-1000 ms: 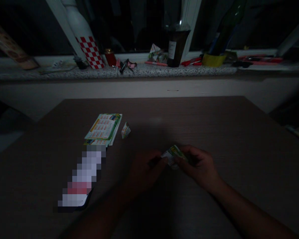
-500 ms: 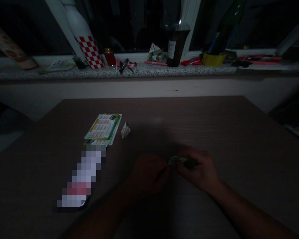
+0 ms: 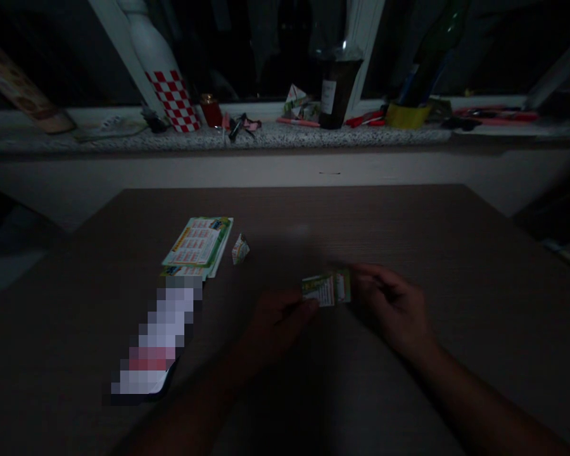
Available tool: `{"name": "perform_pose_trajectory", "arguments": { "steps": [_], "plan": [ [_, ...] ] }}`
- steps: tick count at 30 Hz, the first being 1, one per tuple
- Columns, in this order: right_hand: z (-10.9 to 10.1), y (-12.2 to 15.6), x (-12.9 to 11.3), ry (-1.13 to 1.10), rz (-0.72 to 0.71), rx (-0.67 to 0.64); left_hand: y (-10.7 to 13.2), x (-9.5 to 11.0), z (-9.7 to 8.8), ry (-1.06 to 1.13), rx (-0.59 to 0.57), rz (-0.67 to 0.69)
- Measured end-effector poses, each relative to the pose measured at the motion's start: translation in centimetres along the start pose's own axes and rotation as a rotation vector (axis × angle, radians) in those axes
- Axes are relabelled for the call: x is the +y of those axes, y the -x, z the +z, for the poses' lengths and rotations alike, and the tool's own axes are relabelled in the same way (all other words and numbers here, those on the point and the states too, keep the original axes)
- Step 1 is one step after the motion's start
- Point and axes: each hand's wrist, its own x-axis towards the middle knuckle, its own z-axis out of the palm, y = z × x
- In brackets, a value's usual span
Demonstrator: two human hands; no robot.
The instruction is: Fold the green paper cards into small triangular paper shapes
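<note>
A small folded piece of printed paper [image 3: 320, 291], green and white, is pinched at its left side by my left hand [image 3: 280, 323]. Its folded panels face me, with the right panel set slightly back. My right hand [image 3: 396, 310] is just beside the paper's right edge, fingers apart and partly curled. Dim light hides whether a right fingertip touches the paper. Farther left on the table stands a small folded paper shape [image 3: 240, 249]. Beside it lies a stack of printed calendar sheets [image 3: 197, 244].
A phone with a blurred-out screen [image 3: 159, 342] lies on the brown table [image 3: 384, 221], against the sheets. Along the granite sill [image 3: 275, 136] behind stand a red-checked white bottle [image 3: 171, 95], a dark plastic cup [image 3: 335, 92], a green bottle [image 3: 425, 63] and small clutter.
The folded paper has turned so its printed panels now face me. My right hand has moved right and loosened from it, while my left hand keeps its pinch.
</note>
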Motion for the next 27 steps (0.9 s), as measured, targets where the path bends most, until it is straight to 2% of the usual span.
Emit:
{"name": "perform_pose_trajectory", "arguments": {
  "steps": [2,4,6,8,16,22,25,27],
  "plan": [
    [0.5,0.1,-0.3,-0.172,0.091,-0.086,-0.1,-0.1,0.5,0.153,0.07,-0.089],
    [1.3,0.4,-0.6,-0.289,0.16,-0.175,-0.1,-0.1,1.1,0.222,0.115,-0.118],
    [2.1,0.7,-0.8,-0.382,0.218,-0.243,0.0,0.0,1.6,0.237,0.136,-0.101],
    [2.5,0.9,-0.9,-0.413,0.245,-0.256,0.1,0.3,2.0,0.236,0.131,-0.09],
    [1.6,0.6,-0.2,-0.14,0.215,-0.091,0.3,0.0,1.8,0.125,0.055,-0.067],
    [0.5,-0.3,0.2,-0.137,0.251,0.045,0.4,0.0,1.1,0.132,0.115,-0.105],
    [0.6,-0.3,-0.3,-0.192,0.247,0.023,0.4,0.1,1.0,-0.011,0.179,-0.065],
    [1.2,0.1,-0.7,-0.218,0.279,0.01,0.3,0.0,1.2,-0.207,0.201,0.061]
  ]
}}
